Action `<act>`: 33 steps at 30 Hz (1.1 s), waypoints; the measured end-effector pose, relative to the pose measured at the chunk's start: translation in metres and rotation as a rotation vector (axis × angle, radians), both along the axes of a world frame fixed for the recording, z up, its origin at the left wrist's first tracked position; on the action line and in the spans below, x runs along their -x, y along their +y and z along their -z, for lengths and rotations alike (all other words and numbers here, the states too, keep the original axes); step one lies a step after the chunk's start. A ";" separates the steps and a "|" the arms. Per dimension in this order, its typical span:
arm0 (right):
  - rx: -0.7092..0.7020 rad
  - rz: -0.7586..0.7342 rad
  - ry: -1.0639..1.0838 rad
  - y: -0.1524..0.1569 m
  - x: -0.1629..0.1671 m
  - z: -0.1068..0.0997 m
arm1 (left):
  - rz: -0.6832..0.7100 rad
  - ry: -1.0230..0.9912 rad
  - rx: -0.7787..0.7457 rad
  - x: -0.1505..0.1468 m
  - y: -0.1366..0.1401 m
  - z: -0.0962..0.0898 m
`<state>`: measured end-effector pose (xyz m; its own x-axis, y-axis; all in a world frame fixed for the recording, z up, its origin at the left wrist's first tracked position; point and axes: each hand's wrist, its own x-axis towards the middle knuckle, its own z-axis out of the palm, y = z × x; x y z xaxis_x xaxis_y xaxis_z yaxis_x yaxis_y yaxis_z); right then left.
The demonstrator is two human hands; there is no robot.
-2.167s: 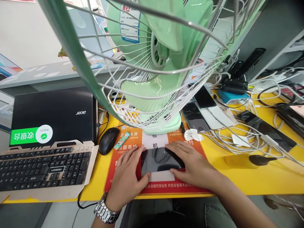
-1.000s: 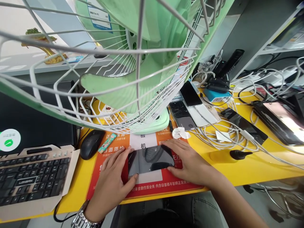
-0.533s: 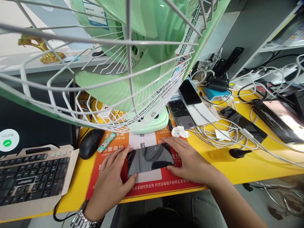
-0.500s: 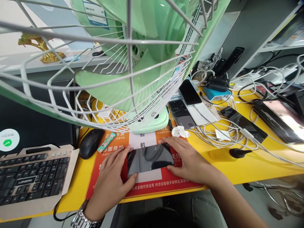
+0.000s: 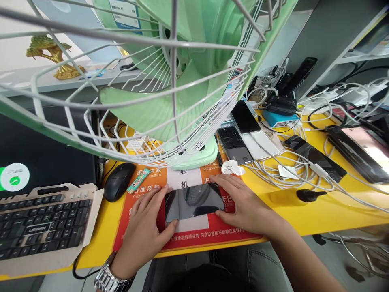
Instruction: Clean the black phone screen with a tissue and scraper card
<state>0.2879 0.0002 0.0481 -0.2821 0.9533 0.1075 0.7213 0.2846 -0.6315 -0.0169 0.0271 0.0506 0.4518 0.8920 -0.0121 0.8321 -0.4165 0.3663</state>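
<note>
Item: phone, dark screen up, lying flat on the red mat, just in front of the fan base.

Your left hand: fingers spread, thumb at the phone's near-left corner, fingertips along its left end.

Your right hand: fingers apart, index along the far-right edge, thumb at the near-right corner.

Hold: you bracket the phone by its short ends, likely to keep it square and steady while leaving the glass untouched. Neither hand lifts it.

Left of the fan base: mouse, then keyboard. Right of it: more phones and white cables.
</note>
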 end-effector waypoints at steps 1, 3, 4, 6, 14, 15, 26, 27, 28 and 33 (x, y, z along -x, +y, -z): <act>0.003 -0.002 0.002 0.000 0.000 0.000 | -0.001 0.001 0.001 0.000 0.000 0.000; 0.006 -0.005 0.004 0.001 0.000 0.000 | -0.001 0.002 0.002 0.000 0.000 0.000; 0.008 -0.005 0.005 0.001 0.000 0.000 | 0.000 0.002 0.002 -0.001 0.000 0.000; 0.010 0.000 0.008 0.001 0.000 0.000 | 0.004 0.002 0.001 -0.001 0.001 0.000; 0.015 0.006 0.002 -0.001 0.000 -0.001 | 0.007 0.002 -0.016 -0.001 0.001 0.001; 0.016 0.005 0.000 0.000 0.000 -0.001 | 0.008 -0.001 -0.017 -0.001 0.001 0.000; 0.041 -0.009 0.029 -0.001 -0.001 -0.006 | 0.003 0.013 -0.014 0.002 0.001 0.003; 0.048 -0.010 0.030 -0.001 -0.002 -0.007 | 0.001 0.016 -0.018 0.002 0.002 0.004; 0.054 -0.011 0.030 -0.002 -0.003 -0.008 | 0.001 0.019 -0.023 0.002 0.002 0.004; 0.066 -0.002 0.047 -0.007 -0.009 -0.010 | 0.007 0.027 -0.026 0.003 0.002 0.004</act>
